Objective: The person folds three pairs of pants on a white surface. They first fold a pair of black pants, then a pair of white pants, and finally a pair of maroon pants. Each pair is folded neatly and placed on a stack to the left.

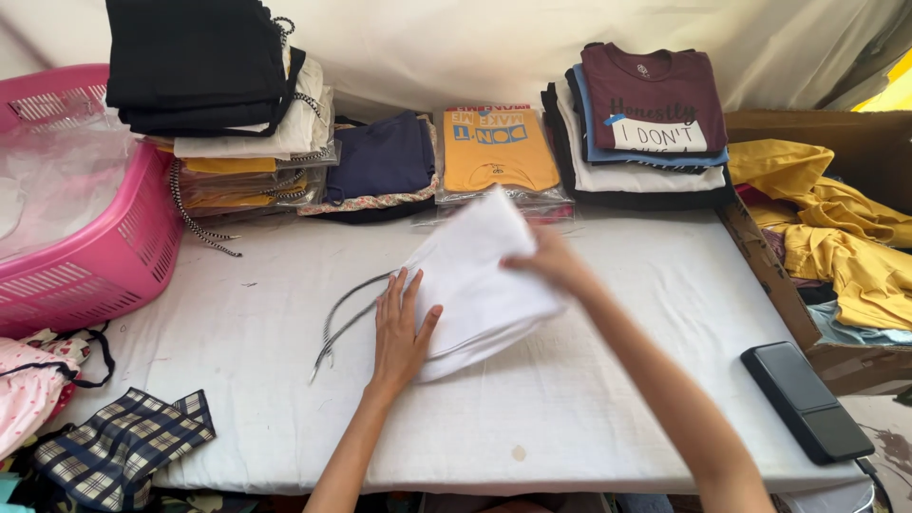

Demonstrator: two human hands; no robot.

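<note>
You have one view only, worn on your head, looking steeply down and forward across the white-covered table (589,399) at close range. Your forearms enter from 6 o'clock; the clothes stacks (655,123) line the far edge at 12, against a pale sheet.

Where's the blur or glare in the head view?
Head view: right hand and the lifted edge of the white garment are motion-blurred; left hand sharp. Light is soft and even, with faint shadows on the table. Mild glare on the plastic bags in the pink basket.
</note>
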